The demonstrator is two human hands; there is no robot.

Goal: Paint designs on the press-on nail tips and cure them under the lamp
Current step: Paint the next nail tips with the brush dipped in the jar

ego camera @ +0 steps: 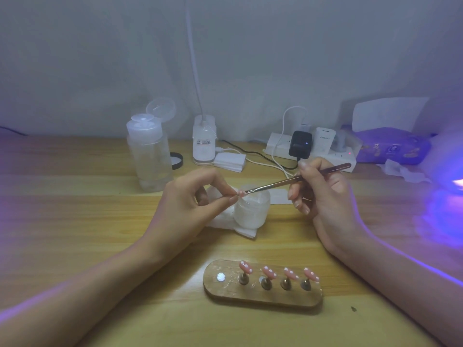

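Note:
My left hand (190,204) pinches a small pink nail tip (241,194) between thumb and fingertips above a white jar (251,211). My right hand (323,194) grips a thin brush (298,179), and its bristle end touches the held tip. Near the front edge lies a wooden oval stand (263,295) with several pink nail tips with white dots (269,271) on metal pegs; its leftmost spot shows a bare metal disc. The curing lamp (448,196) glows violet at the far right, partly out of frame.
A white wipe (225,221) lies under the jar. At the back stand a clear pump bottle (150,156), a white lamp base (204,141), a power strip with plugs (310,149), cables and a purple tissue pack (390,146).

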